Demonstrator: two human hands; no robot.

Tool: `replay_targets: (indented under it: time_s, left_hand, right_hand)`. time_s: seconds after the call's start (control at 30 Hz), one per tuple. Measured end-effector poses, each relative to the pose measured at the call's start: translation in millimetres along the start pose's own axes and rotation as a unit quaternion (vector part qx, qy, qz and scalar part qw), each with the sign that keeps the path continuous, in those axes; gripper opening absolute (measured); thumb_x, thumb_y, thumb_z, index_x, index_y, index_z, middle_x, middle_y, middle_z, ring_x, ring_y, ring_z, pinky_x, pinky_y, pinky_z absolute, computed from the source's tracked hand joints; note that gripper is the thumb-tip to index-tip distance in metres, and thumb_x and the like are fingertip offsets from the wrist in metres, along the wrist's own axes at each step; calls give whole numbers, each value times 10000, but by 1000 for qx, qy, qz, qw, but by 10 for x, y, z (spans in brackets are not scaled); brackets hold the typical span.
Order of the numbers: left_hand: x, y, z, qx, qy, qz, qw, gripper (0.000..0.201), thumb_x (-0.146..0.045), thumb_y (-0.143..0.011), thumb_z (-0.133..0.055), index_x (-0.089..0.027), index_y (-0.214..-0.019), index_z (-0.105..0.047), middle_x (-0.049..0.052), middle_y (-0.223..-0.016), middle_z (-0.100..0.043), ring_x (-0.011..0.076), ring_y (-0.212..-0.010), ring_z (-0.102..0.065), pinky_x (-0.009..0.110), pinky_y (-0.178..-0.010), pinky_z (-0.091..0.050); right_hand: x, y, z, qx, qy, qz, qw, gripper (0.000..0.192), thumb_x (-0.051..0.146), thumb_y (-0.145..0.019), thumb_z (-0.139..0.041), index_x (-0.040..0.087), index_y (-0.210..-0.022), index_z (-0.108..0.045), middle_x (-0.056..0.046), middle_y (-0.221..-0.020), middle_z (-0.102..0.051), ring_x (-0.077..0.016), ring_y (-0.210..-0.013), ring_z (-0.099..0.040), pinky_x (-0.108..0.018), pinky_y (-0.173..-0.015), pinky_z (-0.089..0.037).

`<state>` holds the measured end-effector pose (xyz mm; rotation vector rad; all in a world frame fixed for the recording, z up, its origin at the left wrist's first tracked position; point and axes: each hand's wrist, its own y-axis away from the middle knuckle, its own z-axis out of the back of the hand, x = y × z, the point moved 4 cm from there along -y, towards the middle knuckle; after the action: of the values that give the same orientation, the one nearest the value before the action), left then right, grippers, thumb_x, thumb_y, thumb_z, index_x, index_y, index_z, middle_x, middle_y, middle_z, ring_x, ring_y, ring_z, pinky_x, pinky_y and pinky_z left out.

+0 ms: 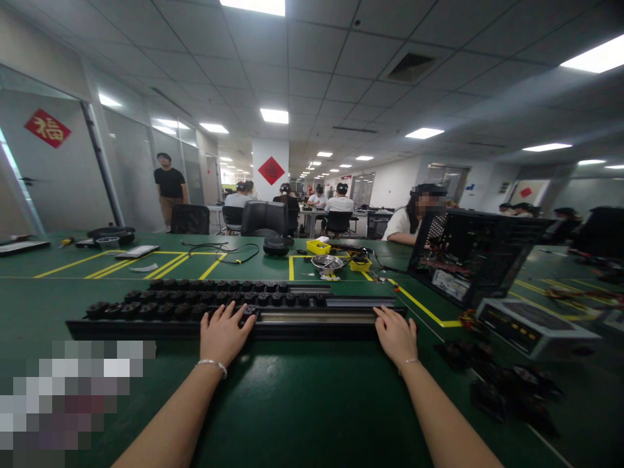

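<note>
We've got both hands flat and open on the rack (234, 311): left hand (223, 333) over the knobs (195, 305), right hand (396, 333) at its bare end. Probably best to press evenly so it doesn't skid on the worktop (302, 403).

— Where does this single head view sit?

— Above the near edge of the green table (312, 403), looking forward and slightly down, close over the long black rack (229, 312) that lies crosswise just ahead.

— How near is that rack?

— Within arm's reach; both forearms enter from the bottom edge and end at it.

— And beyond the rack?

— The view faces down the office: an open computer case (468, 257) to the rack's right, seated people behind it, ceiling lights filling the upper half
</note>
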<state>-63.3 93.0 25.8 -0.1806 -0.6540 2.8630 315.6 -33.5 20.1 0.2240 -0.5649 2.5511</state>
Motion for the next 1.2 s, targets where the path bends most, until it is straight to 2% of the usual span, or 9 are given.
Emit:
replay_targets:
  time_s: [0.3, 0.53, 1.2]
  left_hand:
    - [-2, 3, 8, 3, 11, 0, 1000, 502, -538, -825, -309, -314, -1223, -518, 54, -1359, -458, 279, -1260, -363, 520, -1031, -177]
    - [-8, 6, -5, -1, 11, -2, 1000, 496, -530, -830, -301, -317, -1224, -516, 58, -1361, -455, 282, -1258, -363, 533, -1031, -168]
    - [-87, 34, 53, 15, 0, -12, 1000, 478, -540, -845, -278, -361, -1232, -495, 54, -1369, -444, 290, -1262, -358, 555, -1016, -182]
  right_hand:
    - [-9, -2, -7, 3, 0, 4, 1000, 491, 379, -873, -206, 279, -1236, -522, -12, -1345, -456, -204, -1247, -350, -519, -1050, -125]
    - [-8, 0, -17, -24, 7, 3, 1000, 460, 335, -859, -245, 296, -1202, -549, 1, -1332, -471, -201, -1230, -374, -518, -1044, -147]
    - [-22, -13, -21, 0, -9, -1, 1000, 497, 380, -865, -203, 283, -1231, -525, -5, -1349, -450, -195, -1247, -351, -521, -1054, -111]
